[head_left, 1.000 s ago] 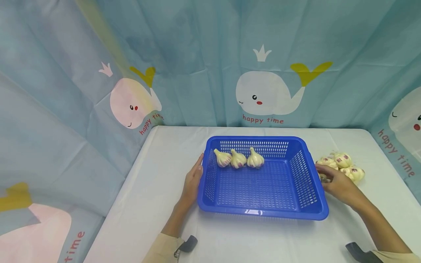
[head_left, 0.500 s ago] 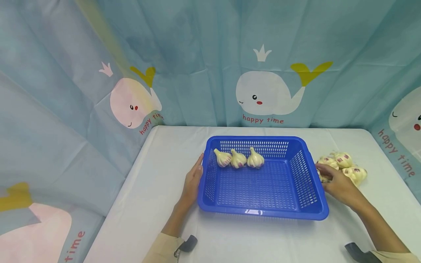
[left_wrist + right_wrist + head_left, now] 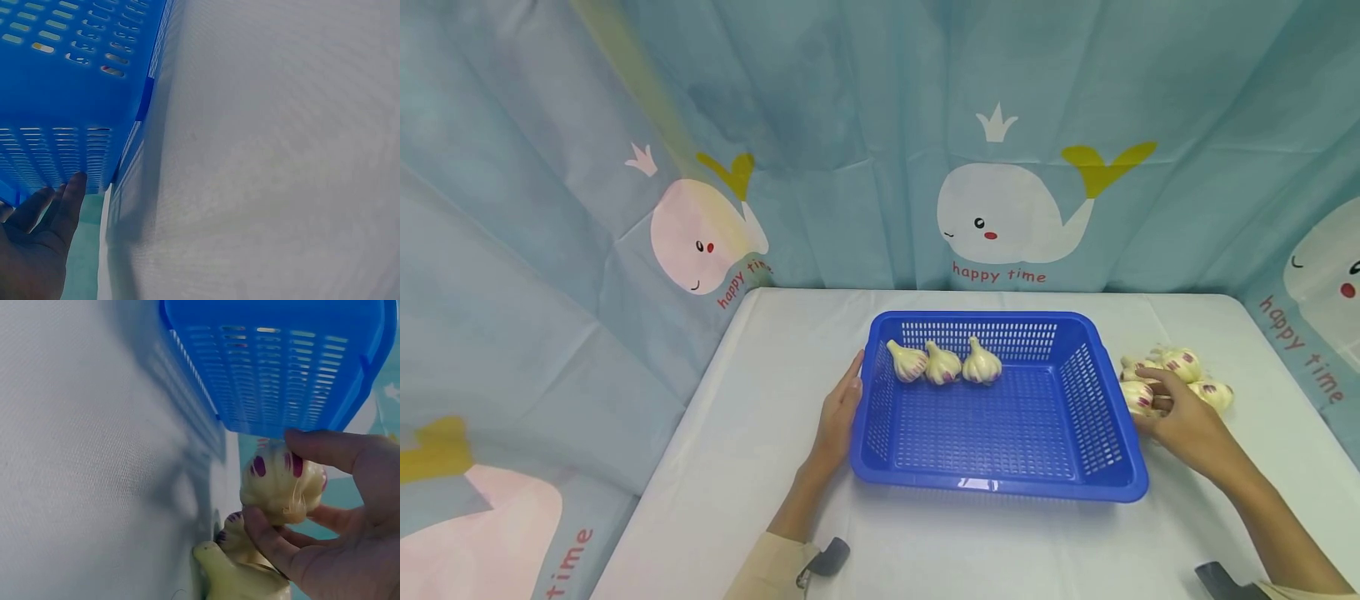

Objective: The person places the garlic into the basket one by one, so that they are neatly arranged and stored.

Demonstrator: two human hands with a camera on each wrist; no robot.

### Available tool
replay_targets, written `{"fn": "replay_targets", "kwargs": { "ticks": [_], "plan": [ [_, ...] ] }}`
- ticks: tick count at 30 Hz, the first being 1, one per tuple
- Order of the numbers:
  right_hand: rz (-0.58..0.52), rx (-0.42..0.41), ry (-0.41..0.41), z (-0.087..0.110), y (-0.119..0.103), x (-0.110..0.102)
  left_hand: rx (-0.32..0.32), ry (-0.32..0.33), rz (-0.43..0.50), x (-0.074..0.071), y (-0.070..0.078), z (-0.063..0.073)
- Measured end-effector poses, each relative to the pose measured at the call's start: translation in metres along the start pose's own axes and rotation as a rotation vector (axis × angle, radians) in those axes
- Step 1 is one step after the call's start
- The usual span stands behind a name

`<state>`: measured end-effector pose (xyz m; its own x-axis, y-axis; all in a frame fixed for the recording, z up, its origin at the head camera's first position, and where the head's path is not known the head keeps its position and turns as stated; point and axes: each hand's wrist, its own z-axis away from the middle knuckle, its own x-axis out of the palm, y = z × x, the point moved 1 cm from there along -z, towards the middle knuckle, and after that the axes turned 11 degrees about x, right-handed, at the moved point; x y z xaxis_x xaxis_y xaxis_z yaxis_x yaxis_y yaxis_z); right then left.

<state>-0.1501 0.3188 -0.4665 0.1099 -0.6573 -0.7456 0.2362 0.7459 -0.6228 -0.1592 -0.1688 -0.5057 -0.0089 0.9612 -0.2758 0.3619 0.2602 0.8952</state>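
A blue plastic basket (image 3: 1052,492) with slotted walls stands on the white-covered table. Three garlic bulbs (image 3: 982,363) lie in a row inside it, along the back at the left. My left hand (image 3: 837,421) rests against the basket's left wall, fingers extended, as the left wrist view also shows. Just outside the right wall, my right hand (image 3: 1193,432) holds another garlic bulb (image 3: 281,484) between thumb and fingers. That bulb is pale with purple patches, its root end facing the right wrist camera.
Several more garlic bulbs (image 3: 1180,364) are clustered on the table right of the basket, beyond the right hand. A blue curtain (image 3: 850,225) printed with whales hangs behind the table and at both sides.
My right hand has shifted slightly, and the garlic bulb in its fingers now shows more fully beside the basket's right rim. The left hand and basket stay in place.
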Motion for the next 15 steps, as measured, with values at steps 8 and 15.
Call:
{"fn": "replay_targets", "kwargs": {
  "ticks": [8, 15],
  "plan": [
    [-0.009, 0.013, 0.095, 0.007, -0.002, -0.004, -0.001, -0.002, -0.005, 0.0, 0.001, 0.0],
    [-0.02, -0.02, 0.121, 0.009, -0.004, -0.011, 0.004, -0.003, -0.013, 0.0, 0.001, 0.0]
  ]
}}
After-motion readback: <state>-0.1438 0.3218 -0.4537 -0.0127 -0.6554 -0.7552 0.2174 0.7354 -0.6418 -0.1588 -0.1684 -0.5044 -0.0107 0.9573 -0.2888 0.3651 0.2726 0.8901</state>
